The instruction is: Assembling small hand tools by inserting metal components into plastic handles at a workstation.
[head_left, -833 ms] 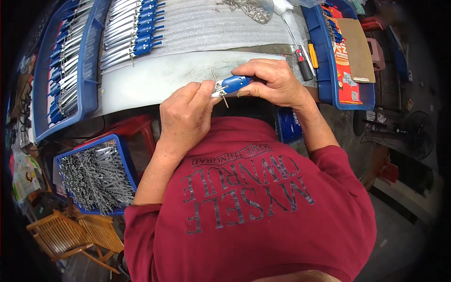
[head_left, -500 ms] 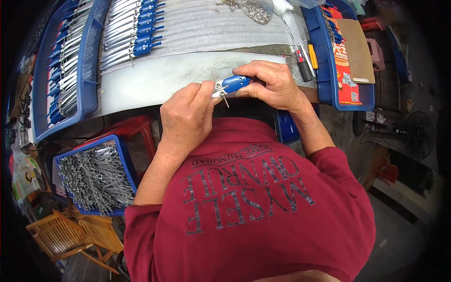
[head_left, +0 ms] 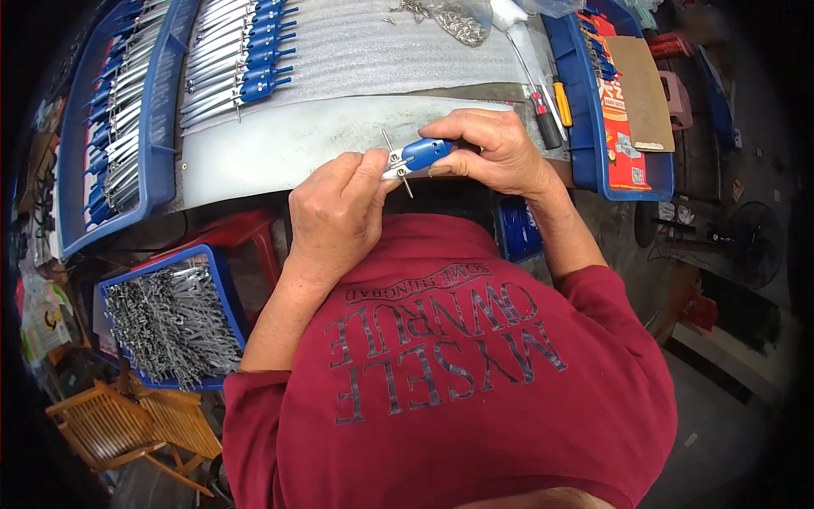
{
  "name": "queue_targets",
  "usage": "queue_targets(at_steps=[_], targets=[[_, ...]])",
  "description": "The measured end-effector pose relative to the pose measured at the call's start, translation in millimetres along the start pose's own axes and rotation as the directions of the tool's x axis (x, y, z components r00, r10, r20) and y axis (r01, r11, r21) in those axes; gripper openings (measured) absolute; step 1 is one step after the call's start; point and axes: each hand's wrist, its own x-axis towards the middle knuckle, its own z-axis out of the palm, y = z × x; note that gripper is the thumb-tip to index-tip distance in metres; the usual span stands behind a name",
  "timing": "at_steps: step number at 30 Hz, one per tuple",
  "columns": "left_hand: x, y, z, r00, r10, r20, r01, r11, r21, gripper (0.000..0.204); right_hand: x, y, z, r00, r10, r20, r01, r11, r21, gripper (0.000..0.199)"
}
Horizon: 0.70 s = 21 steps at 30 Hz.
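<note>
Between my two hands, just over the table's front edge, is a drawing compass (head_left: 426,153) with a blue plastic head and a thin crossbar rod through its metal hinge. My left hand (head_left: 337,202) is closed around the leg end, hiding most of the legs. With thumb and index finger, my right hand (head_left: 496,151) pinches the rounded end of the blue head. More compasses of the same look lie in a neat row (head_left: 246,76) on the foam sheet ahead, at the left.
A long blue tray (head_left: 161,110) full of compasses stands at the left. Below it, a blue crate (head_left: 219,280) holds metal compass parts. Screwdrivers (head_left: 547,119) and a bag of small screws (head_left: 462,25) lie at the right, beside another blue tray (head_left: 585,161) with cardboard.
Both hands keep the same hold on the compass, and its crossbar has tilted only very slightly.
</note>
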Motion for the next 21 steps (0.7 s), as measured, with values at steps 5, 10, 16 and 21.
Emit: queue_targets(at_steps=[5, 10, 16, 21], targets=[[-0.2, 0.2, 1.4, 1.0, -0.019, 0.006, 0.019, 1.0, 0.011, 0.023, -2.5, -5.0, 2.0, 0.998, 0.067, -0.016, -0.067, 0.998, -0.005, 0.031], [0.4, 0.6, 2.0, 1.0, -0.019, 0.003, 0.019, 1.0, 0.011, 0.023, -3.6, -2.1, 2.1, 0.997, 0.064, -0.031, -0.064, 0.998, 0.001, 0.031], [1.3, 2.3, 0.8, 0.999, -0.039, 0.007, 0.038, 0.999, 0.033, 0.024, -2.5, -2.9, 2.0, 0.996, 0.078, -0.031, -0.078, 0.997, -0.01, 0.032], [0.7, 2.4, 0.6, 0.999, -0.044, 0.0, 0.044, 0.999, 0.025, 0.024, -2.3, -4.1, 2.1, 0.996, 0.079, -0.031, -0.079, 0.997, -0.014, 0.031]])
